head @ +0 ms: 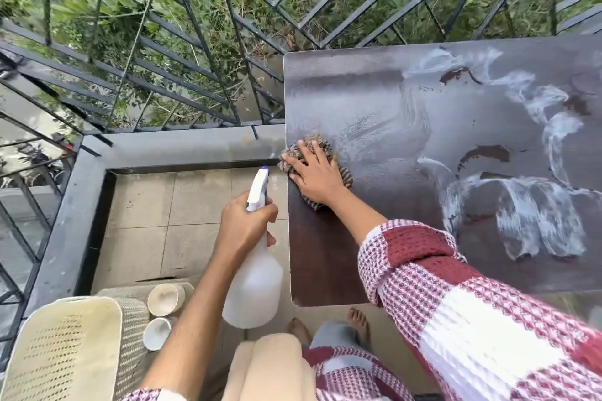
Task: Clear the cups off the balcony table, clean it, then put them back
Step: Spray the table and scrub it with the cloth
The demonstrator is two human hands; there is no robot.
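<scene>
Fingers point(306, 156) of the right hand point(314, 177) lie spread flat on the soft cloth point(311, 140) at the table point(325, 254) edge. The left hand point(244, 225) grips the spray bottle point(254, 283). Two cups point(166, 298), probably ceramic and breakable, sit low beside the chair point(65, 352); lift each by its wall.

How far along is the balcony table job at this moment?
Done: both cups are off the table. In hand: the right hand presses a cloth onto its left edge while the left hand holds a spray bottle. To do: white streaks cover the right side, and the cups must go back.
</scene>
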